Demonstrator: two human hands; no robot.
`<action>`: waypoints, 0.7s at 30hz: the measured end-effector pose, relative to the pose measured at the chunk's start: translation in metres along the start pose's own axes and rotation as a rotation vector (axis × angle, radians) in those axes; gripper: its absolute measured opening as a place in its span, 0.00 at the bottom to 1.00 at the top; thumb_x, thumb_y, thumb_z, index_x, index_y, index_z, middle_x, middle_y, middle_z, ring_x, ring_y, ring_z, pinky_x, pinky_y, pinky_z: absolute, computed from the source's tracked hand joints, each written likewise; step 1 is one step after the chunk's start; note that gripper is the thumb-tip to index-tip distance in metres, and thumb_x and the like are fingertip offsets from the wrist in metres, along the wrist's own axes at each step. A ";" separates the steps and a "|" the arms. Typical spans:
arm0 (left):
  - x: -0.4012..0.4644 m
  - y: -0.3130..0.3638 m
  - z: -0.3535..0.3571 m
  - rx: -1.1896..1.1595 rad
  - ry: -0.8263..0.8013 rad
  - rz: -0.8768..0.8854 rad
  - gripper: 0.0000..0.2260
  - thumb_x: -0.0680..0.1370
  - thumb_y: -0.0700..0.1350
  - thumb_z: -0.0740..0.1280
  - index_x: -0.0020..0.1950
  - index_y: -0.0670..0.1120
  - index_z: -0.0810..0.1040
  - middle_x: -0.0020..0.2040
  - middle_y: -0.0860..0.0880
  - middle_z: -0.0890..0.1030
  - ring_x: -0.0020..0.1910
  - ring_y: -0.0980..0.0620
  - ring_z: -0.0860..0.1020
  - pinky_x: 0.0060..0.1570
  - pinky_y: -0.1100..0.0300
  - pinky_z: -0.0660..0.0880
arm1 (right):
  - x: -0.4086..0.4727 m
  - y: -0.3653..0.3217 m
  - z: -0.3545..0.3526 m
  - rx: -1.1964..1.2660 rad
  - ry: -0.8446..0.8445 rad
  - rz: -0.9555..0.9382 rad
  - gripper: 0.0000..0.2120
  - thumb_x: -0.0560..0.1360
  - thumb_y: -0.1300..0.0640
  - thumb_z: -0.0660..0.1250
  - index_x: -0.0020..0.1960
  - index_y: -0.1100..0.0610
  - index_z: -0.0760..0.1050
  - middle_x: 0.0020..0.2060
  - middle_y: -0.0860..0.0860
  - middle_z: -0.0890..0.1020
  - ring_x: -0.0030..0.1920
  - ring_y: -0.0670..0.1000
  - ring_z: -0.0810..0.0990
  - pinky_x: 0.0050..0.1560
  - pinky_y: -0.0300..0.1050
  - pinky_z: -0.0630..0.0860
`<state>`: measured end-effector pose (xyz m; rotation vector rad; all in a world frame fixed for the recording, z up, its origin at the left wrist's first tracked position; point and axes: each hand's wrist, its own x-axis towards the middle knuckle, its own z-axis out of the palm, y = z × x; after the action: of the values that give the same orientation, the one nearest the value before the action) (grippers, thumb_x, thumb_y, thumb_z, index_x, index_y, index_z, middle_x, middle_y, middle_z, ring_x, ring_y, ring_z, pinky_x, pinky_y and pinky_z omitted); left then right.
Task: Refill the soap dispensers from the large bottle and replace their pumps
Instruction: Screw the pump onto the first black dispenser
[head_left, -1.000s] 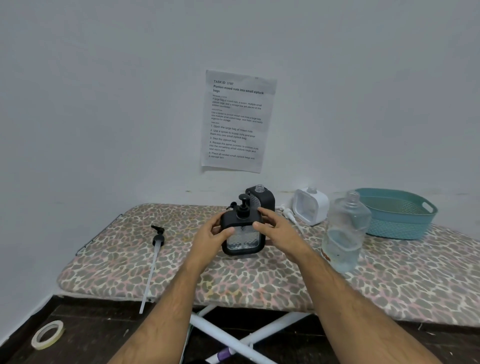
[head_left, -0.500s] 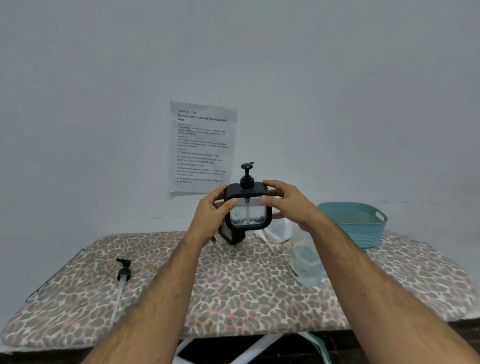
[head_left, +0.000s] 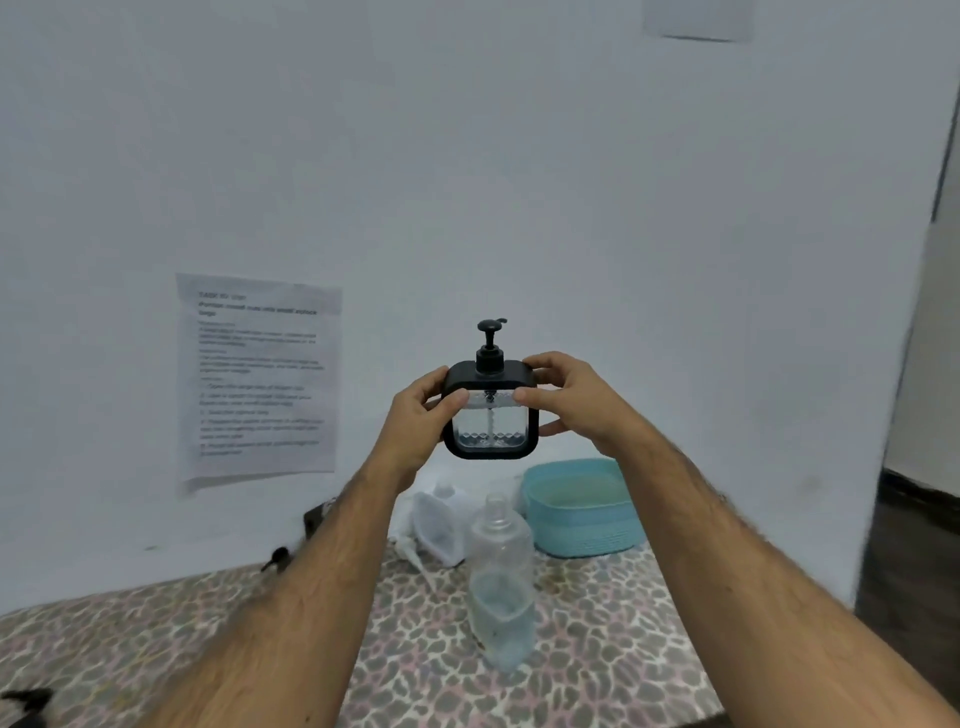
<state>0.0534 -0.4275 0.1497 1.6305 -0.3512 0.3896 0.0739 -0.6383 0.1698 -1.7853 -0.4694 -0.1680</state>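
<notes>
Upright in mid-air, the black-framed soap dispenser (head_left: 491, 415) is held before the white wall (head_left: 519, 182), well above the leopard-print board (head_left: 415, 649). Its long axis runs vertically: the black pump (head_left: 489, 347) sits on top and points straight up, with the small spout turned toward the right. The clear window of the body faces the camera, showing the dip tube down the centre and a shallow level of clear liquid near the base.

Left hand (head_left: 418, 436): fingers curled around the left edge of the dispenser, thumb pressed on the front face near the upper corner. Right hand (head_left: 574, 402): fingers wrapped over the top right corner and right side, thumb lying on the front face opposite the left thumb. Both forearms rise from the lower corners of the view and converge on the dispenser, wrists roughly level.

Below the raised dispenser, the large clear bottle (head_left: 501, 587) stands upright on the board, uncapped and partly filled. A white dispenser (head_left: 441, 525) lies just behind it, blurred, and a teal basket (head_left: 582, 509) sits near it to the right. A printed sheet (head_left: 258, 379) is fixed to the wall at left; its text is too blurred to read. A dark object (head_left: 26, 704) at the lower left edge cannot be identified.
</notes>
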 end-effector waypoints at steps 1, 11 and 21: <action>0.006 -0.003 0.007 -0.011 -0.014 -0.006 0.18 0.80 0.41 0.66 0.71 0.46 0.73 0.59 0.52 0.81 0.52 0.59 0.81 0.51 0.56 0.81 | 0.000 0.002 -0.008 -0.009 0.007 0.006 0.21 0.75 0.58 0.73 0.65 0.54 0.72 0.58 0.51 0.80 0.57 0.53 0.81 0.52 0.58 0.82; 0.066 -0.030 0.087 -0.022 -0.243 -0.081 0.12 0.82 0.41 0.62 0.65 0.51 0.74 0.57 0.53 0.81 0.54 0.57 0.79 0.57 0.57 0.77 | 0.010 0.043 -0.083 -0.070 0.116 0.071 0.17 0.71 0.61 0.75 0.59 0.55 0.78 0.52 0.52 0.82 0.50 0.52 0.83 0.45 0.51 0.83; 0.126 -0.068 0.163 0.300 -0.170 -0.377 0.05 0.80 0.43 0.66 0.52 0.42 0.77 0.48 0.43 0.78 0.45 0.46 0.73 0.46 0.53 0.71 | 0.025 0.114 -0.108 -0.148 0.400 0.163 0.18 0.66 0.57 0.79 0.53 0.56 0.77 0.46 0.49 0.82 0.46 0.53 0.84 0.39 0.46 0.80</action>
<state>0.2037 -0.5834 0.1328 1.9834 -0.1081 0.0158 0.1565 -0.7578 0.1059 -1.8660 -0.0246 -0.4446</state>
